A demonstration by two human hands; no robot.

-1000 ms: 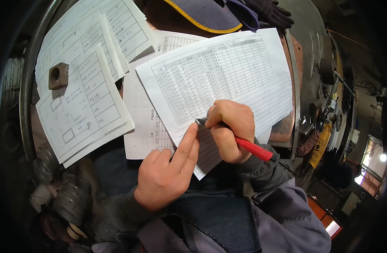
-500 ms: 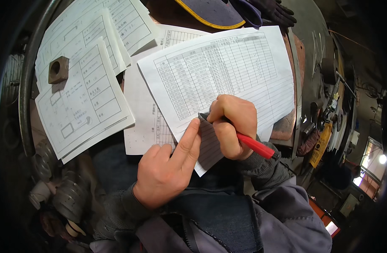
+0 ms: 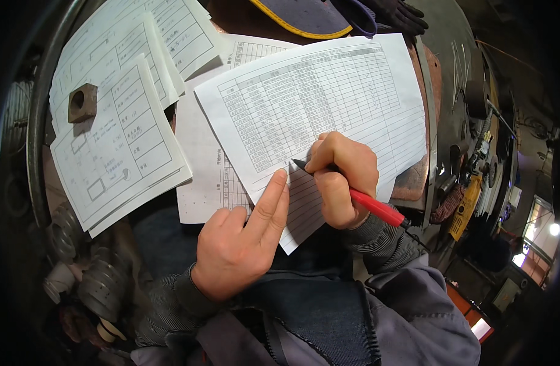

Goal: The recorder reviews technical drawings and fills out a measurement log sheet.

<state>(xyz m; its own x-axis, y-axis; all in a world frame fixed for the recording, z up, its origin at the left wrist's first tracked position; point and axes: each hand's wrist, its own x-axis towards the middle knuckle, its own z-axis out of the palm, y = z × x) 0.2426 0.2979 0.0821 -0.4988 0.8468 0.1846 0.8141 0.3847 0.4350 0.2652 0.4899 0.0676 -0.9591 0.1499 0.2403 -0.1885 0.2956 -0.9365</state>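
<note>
A printed table sheet [image 3: 365, 137] lies tilted in front of me, with many ruled rows. In my right hand [image 3: 347, 174] is a red pen [image 3: 378, 210] with a dark front end, its tip at the lower rows of the table. My left hand [image 3: 237, 247] rests on the sheet's lower left part. Its index and middle fingers stretch toward the pen tip, and the others are bent. Beneath the table sheet, another printed form [image 3: 194, 189] sticks out on the left.
At the left, drawing sheets [image 3: 147, 113] overlap in a stack, a square metal block with a round hole [image 3: 83, 103] on them. A dark cap-like item with yellow edging [image 3: 304, 15] and a dark glove [image 3: 402, 17] lie at the back. Tools, including a yellow one [image 3: 466, 207], stand right.
My right hand and the pen have shifted slightly to the right, away from the left index fingertip. The left hand stays on the sheet, nearly in place.
</note>
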